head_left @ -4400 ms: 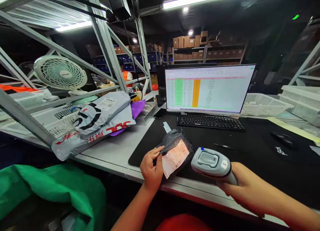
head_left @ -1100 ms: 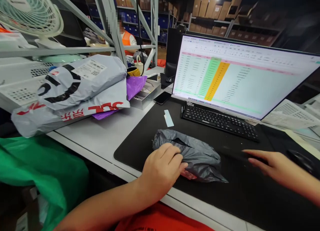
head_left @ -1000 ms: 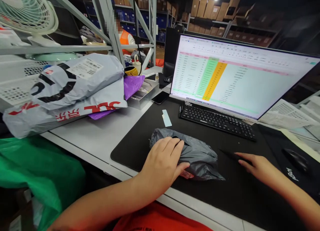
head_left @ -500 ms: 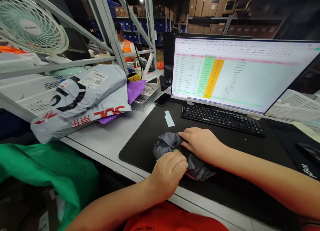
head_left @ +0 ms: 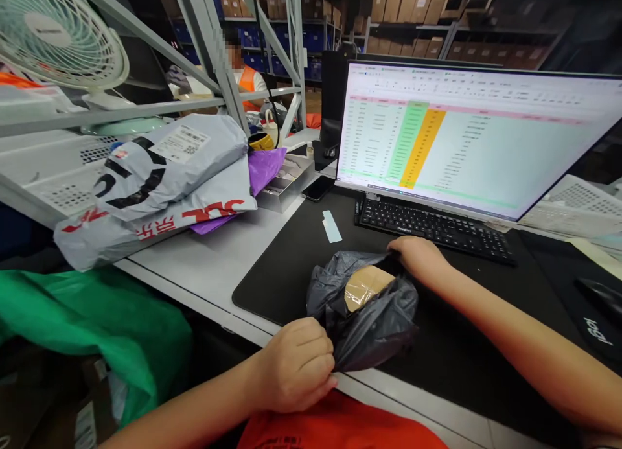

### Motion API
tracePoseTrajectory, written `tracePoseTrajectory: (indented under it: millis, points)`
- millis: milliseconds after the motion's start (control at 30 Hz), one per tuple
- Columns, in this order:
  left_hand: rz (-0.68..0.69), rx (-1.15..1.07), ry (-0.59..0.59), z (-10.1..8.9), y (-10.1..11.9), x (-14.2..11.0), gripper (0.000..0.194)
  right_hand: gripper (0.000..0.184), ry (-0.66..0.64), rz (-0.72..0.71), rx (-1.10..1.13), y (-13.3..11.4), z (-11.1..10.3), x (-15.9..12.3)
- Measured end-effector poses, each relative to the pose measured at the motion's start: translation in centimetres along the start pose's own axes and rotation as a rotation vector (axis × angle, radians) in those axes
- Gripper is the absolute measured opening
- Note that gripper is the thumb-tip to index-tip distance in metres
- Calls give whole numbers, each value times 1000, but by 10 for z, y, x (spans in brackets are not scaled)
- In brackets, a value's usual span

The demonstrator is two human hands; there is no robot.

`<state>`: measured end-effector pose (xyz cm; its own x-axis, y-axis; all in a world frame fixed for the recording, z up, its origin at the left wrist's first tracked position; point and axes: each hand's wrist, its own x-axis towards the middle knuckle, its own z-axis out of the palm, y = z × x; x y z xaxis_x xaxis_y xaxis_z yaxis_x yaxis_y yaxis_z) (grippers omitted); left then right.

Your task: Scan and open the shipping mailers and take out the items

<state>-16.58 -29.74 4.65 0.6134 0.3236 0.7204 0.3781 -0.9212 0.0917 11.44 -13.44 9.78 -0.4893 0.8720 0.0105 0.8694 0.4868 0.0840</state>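
A dark grey plastic bag (head_left: 376,339) lies on the black desk mat (head_left: 276,274), its top pulled wide. Through the opening shows a brown cardboard box (head_left: 367,286) with shiny clear tape on it. My left hand (head_left: 301,365) is closed on the bag's near left edge. At the far right edge of the bag, my right hand (head_left: 420,258) pinches the plastic between its fingers. Just beyond the bag lies a small pale blue card (head_left: 332,227), apart from both hands.
Behind the mat stand a keyboard (head_left: 432,229) and a monitor (head_left: 466,144). Grey and white parcels (head_left: 175,170) are piled at the left, below a fan (head_left: 63,37). A phone (head_left: 318,188) and a mouse (head_left: 600,297) lie nearby. Another person (head_left: 250,83) is beyond the metal frame.
My hands have moved apart, the left toward me and the right away. The bag's opening has spread, and much more of the cardboard box now shows.
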Motion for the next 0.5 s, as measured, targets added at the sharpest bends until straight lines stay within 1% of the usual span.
tracePoseTrajectory:
  millis: [33, 67, 100, 133, 167, 200, 233, 267, 300, 333, 400, 467, 500]
  points:
    - [-17, 42, 36, -5, -2, 3, 28, 31, 55, -28, 27, 0, -8, -8]
    - [-39, 87, 60, -11, -4, 9, 28, 30, 144, -74, 77, -3, -19, -17]
    - [-59, 124, 53, -16, -7, 16, 34, 30, 242, -147, 150, -8, -31, -25]
    - [-71, 147, 2, -21, -9, 25, 44, 27, 309, -242, 239, -16, -42, -34]
    - [-71, 154, -82, -25, -12, 35, 56, 25, 323, -338, 327, -25, -52, -41]
    - [-56, 148, -173, -28, -15, 43, 66, 23, 279, -408, 383, -35, -59, -48]
    - [-37, 140, -256, -29, -18, 49, 72, 22, 194, -434, 389, -45, -63, -53]
    - [-21, 138, -316, -28, -20, 52, 71, 21, 108, -417, 350, -54, -64, -57]
    - [-12, 138, -351, -26, -21, 52, 65, 27, 41, -364, 284, -61, -62, -60]
    - [-10, 135, -366, -23, -22, 49, 59, 41, -9, -291, 215, -65, -59, -62]
    - [-25, 126, -365, -16, -22, 35, 48, 81, -131, -198, 136, -66, -49, -63]
    - [-65, 126, -315, -11, -21, 15, 45, 121, -266, -177, 140, -62, -37, -64]
    - [-109, 136, -268, -9, -21, 5, 46, 138, -297, -171, 151, -60, -31, -66]
